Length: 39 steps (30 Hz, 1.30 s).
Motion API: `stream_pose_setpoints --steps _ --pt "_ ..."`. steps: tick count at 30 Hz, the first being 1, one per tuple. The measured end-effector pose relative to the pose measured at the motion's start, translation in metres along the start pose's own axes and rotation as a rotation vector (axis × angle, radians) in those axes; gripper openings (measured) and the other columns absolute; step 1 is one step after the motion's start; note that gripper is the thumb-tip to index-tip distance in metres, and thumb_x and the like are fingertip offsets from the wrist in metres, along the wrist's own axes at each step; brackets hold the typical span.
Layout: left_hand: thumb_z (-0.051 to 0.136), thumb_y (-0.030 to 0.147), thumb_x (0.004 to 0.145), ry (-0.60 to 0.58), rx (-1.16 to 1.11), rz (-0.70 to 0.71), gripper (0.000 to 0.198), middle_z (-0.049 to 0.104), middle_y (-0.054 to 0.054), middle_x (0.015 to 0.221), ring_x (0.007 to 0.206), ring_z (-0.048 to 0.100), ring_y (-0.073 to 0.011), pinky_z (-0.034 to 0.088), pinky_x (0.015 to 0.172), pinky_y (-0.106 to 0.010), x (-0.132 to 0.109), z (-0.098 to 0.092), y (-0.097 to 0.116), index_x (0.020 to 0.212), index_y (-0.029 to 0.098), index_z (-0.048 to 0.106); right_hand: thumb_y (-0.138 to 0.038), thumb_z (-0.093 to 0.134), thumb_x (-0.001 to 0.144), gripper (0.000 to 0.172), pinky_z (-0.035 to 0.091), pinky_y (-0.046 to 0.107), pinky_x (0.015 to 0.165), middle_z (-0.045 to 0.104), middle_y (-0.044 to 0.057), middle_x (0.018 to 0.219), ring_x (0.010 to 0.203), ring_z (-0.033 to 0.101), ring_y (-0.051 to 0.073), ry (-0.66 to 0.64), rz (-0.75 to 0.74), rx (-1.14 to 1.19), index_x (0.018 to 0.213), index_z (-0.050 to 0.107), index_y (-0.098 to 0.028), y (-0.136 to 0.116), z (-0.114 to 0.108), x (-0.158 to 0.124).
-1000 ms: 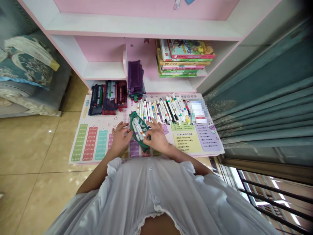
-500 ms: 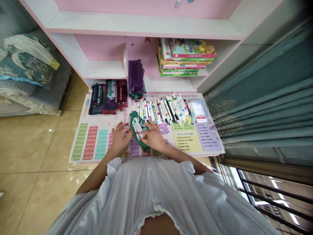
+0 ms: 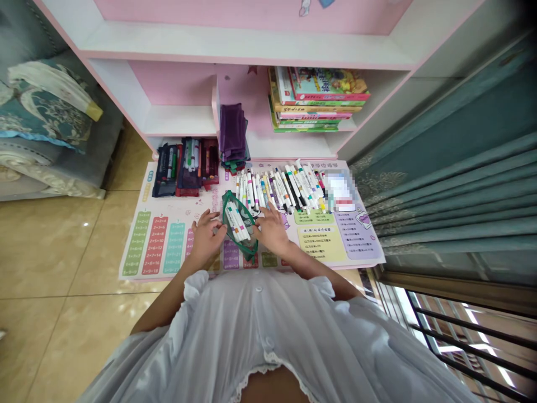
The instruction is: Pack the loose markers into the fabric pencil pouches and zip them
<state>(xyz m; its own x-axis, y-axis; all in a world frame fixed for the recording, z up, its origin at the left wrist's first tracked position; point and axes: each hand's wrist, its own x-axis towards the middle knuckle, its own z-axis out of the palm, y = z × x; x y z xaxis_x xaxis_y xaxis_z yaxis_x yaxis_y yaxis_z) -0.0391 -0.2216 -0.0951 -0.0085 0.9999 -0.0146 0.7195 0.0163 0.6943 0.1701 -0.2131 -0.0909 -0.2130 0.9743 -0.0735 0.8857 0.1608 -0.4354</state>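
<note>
Markers lie in a green mesh pouch (image 3: 250, 253) on a pink-and-white desktop (image 3: 184, 196), its mouth parted and its length running at a slant between a person's two bare hands. White barrels with coloured bands (image 3: 238, 221) rest side by side within the opening. The left hand (image 3: 208, 236) sits at the pouch's left edge, fingers loosely fanned and curved, thumb tip close against the mesh; whether it pinches the fabric cannot be told from this angle. The right hand (image 3: 271, 229) stands at the opposite edge, its fingers bent and a little apart, thumb toward the pouch; any grip there is likewise unclear. Just beyond the right hand, a dense row of loose markers (image 3: 279, 187) spreads across the desktop, ending beside a blurred-out item (image 3: 342, 192) on the right. Toward the back left, dark blue and red mesh pouches (image 3: 189, 180) filled with pens lie close together, near a stack of purple pouches (image 3: 232, 131). Books (image 3: 316, 101) are piled on the right side of the pink-and-white shelf unit (image 3: 247, 43), and a teal curtain (image 3: 440, 162) hangs to the right of the desktop.
</note>
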Motion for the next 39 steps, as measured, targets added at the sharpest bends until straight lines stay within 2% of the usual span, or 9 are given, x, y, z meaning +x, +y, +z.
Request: stream_pose_setpoints --steps 7,11,15,23,27,31,33,37,39 --pt "0.052 0.037 0.084 0.147 -0.049 0.083 0.025 0.061 -0.008 0.128 0.141 0.036 -0.027 0.028 0.119 -0.052 -0.013 0.023 -0.005 0.066 0.022 0.061 -0.02 0.056 0.085 0.017 0.032 0.053 0.116 0.052 0.012 0.142 0.147 0.026 0.032 0.026 -0.239 0.131 0.075 0.07 -0.017 -0.011 -0.008 -0.005" --pt "0.052 0.038 0.088 0.234 -0.07 0.076 0.026 0.054 -0.008 0.138 0.147 0.024 -0.0277 0.025 0.119 -0.053 -0.02 0.034 -0.005 0.071 0.021 0.062 -0.043 0.06 0.087 0.03 0.029 0.058 0.115 0.048 0.016 0.145 0.147 0.022 0.036 -0.052 -0.263 0.06 0.081 0.072 -0.015 -0.017 -0.004 -0.015" --pt "0.052 0.037 0.089 0.22 -0.085 0.076 0.026 0.053 -0.007 0.139 0.147 0.023 -0.0268 0.026 0.119 -0.052 -0.02 0.036 -0.004 0.07 0.021 0.061 -0.061 0.065 0.077 0.048 0.024 0.065 0.114 0.044 0.019 0.148 0.146 0.019 0.042 -0.144 -0.178 -0.01 0.087 0.073 -0.015 -0.025 0.003 -0.022" --pt "0.053 0.038 0.088 0.169 -0.057 0.055 0.025 0.055 -0.007 0.138 0.146 0.026 -0.0282 0.027 0.116 -0.057 -0.018 0.037 0.001 0.072 0.022 0.062 -0.027 0.061 0.078 0.023 0.024 0.064 0.113 0.05 0.014 0.144 0.145 0.023 0.039 -0.173 -0.149 -0.055 0.093 0.076 -0.018 -0.034 0.001 -0.024" --pt "0.053 0.044 0.088 0.163 -0.063 0.053 0.03 0.056 -0.007 0.136 0.145 0.028 -0.0293 0.024 0.117 -0.058 -0.015 0.03 0.003 0.07 0.022 0.062 -0.021 0.058 0.08 0.019 0.024 0.067 0.111 0.049 0.013 0.145 0.145 0.025 0.039 -0.203 -0.212 -0.097 0.086 0.076 -0.018 -0.028 -0.008 -0.02" --pt "0.058 0.048 0.085 0.199 -0.002 0.018 0.027 0.052 -0.007 0.14 0.146 0.025 -0.031 0.021 0.118 -0.058 -0.007 0.012 -0.001 0.075 0.023 0.063 -0.016 0.058 0.081 0.016 0.023 0.069 0.112 0.048 0.012 0.146 0.146 0.022 0.039 -0.209 -0.313 -0.116 0.078 0.074 -0.017 -0.006 -0.024 -0.013" --pt "0.066 0.048 0.079 0.196 0.075 0.011 0.025 0.046 -0.008 0.144 0.147 0.019 -0.0345 0.02 0.116 -0.061 -0.002 0.0 -0.005 0.086 0.024 0.065 -0.014 0.058 0.081 0.017 0.025 0.066 0.113 0.047 0.011 0.147 0.147 0.022 0.038 -0.2 -0.381 -0.105 0.073 0.073 -0.017 0.009 -0.032 -0.01" --pt "0.076 0.048 0.069 0.085 0.247 0.092 0.053 0.037 -0.013 0.151 0.147 0.013 -0.0421 0.019 0.111 -0.069 0.011 -0.019 -0.013 0.116 0.027 0.062 -0.013 0.055 0.084 0.021 0.025 0.061 0.116 0.046 0.008 0.149 0.148 0.019 0.034 -0.196 -0.477 -0.148 0.071 0.071 -0.018 0.037 -0.046 -0.007" --pt "0.074 0.047 0.071 0.013 0.288 0.152 0.056 0.037 -0.013 0.152 0.147 0.014 -0.0429 0.019 0.11 -0.069 0.018 -0.023 -0.015 0.122 0.029 0.06 -0.015 0.054 0.086 0.021 0.027 0.06 0.115 0.047 0.007 0.148 0.148 0.02 0.033 -0.226 -0.509 -0.185 0.073 0.071 -0.019 0.048 -0.051 -0.005"
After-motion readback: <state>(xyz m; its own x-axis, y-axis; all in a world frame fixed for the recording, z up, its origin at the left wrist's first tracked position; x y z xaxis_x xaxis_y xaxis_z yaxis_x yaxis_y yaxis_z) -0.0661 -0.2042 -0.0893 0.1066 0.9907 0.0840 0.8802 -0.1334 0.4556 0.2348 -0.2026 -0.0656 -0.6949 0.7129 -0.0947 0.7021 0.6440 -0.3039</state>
